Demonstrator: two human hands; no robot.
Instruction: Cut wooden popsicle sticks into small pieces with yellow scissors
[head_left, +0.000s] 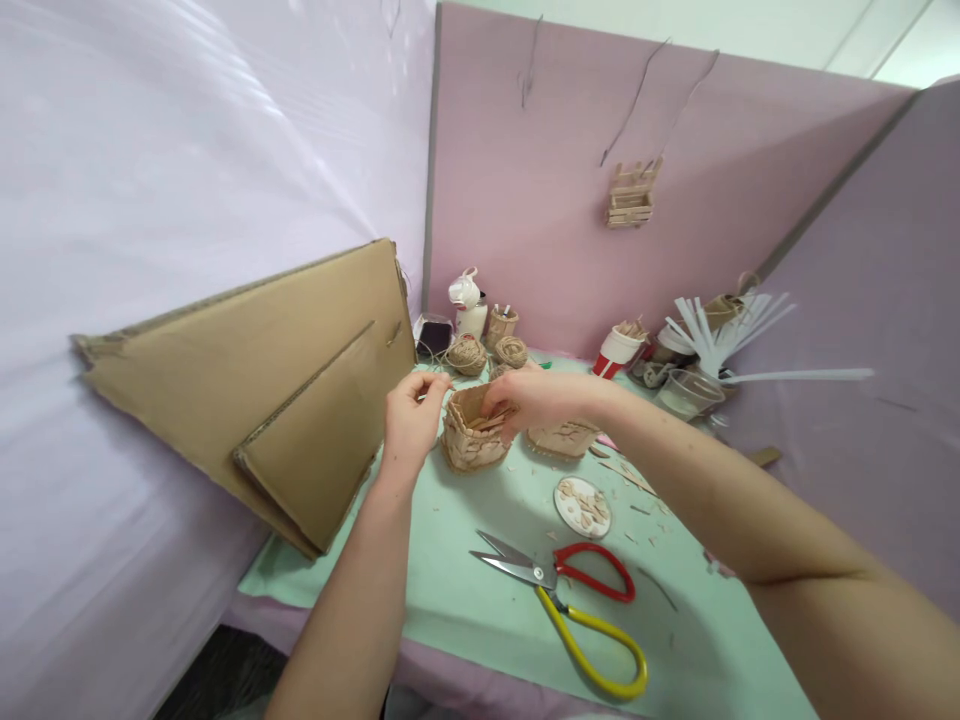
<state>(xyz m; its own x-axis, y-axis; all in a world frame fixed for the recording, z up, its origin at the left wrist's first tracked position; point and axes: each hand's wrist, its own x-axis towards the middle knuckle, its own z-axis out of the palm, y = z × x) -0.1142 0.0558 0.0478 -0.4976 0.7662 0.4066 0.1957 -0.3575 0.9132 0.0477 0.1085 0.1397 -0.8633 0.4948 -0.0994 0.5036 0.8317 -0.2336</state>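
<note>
A small box (475, 458), its outside covered in pale cracked pieces, stands on the green tabletop between my hands. Thin flat wooden sticks (487, 424) lie inside it. My left hand (414, 410) is closed in a pinch just left of the box rim; whatever is between the fingertips is too small to name. From the right, my right hand (529, 398) reaches over the rim, its fingers curled down into the box. Their tips are hidden, so what they grip cannot be made out. A second, similar box (562, 440) sits under my right wrist, partly covered.
Large scissors (538, 574) lie spread in front, near a white dish (582, 507) of pale chips. Cardboard sheets (300, 400) lean at left. Twine balls (466, 354), a red-and-white cup (619, 348) of sticks and white strips (712, 340) stand behind. Scraps litter the right side.
</note>
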